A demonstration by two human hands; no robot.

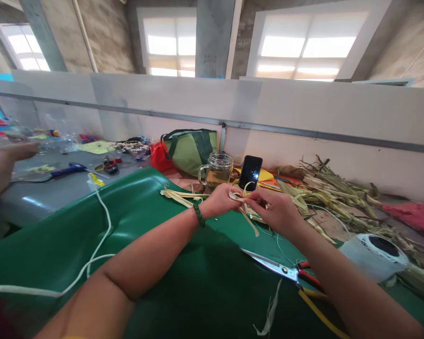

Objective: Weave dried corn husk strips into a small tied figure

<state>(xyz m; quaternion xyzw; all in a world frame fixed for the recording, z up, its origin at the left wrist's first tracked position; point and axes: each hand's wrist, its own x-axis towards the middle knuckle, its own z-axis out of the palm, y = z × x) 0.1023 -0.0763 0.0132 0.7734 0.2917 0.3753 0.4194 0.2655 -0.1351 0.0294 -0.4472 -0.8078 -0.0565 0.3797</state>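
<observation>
My left hand (221, 199), with a green beaded bracelet (199, 214) at its wrist, pinches a pale strip of dried husk (250, 225). Fingertips of my right hand (276, 210) close on the same strip from the other side. One end of it curls up above the fingers and another hangs down between the hands. Beneath my right forearm lie scissors (273, 267) with red and yellow handles, blades pointing left. More pale husk strips (178, 194) rest on the green mat (183, 263), beyond my left wrist. The fingers partly cover the strip.
A glass mug (219, 172) of amber liquid and an upright phone (250, 172) stand just behind my hands. Dried husks (334, 188) pile at the right, near a white roll (372, 256). A white cable (106, 221) crosses the mat. At far left is another person's hand (19, 151).
</observation>
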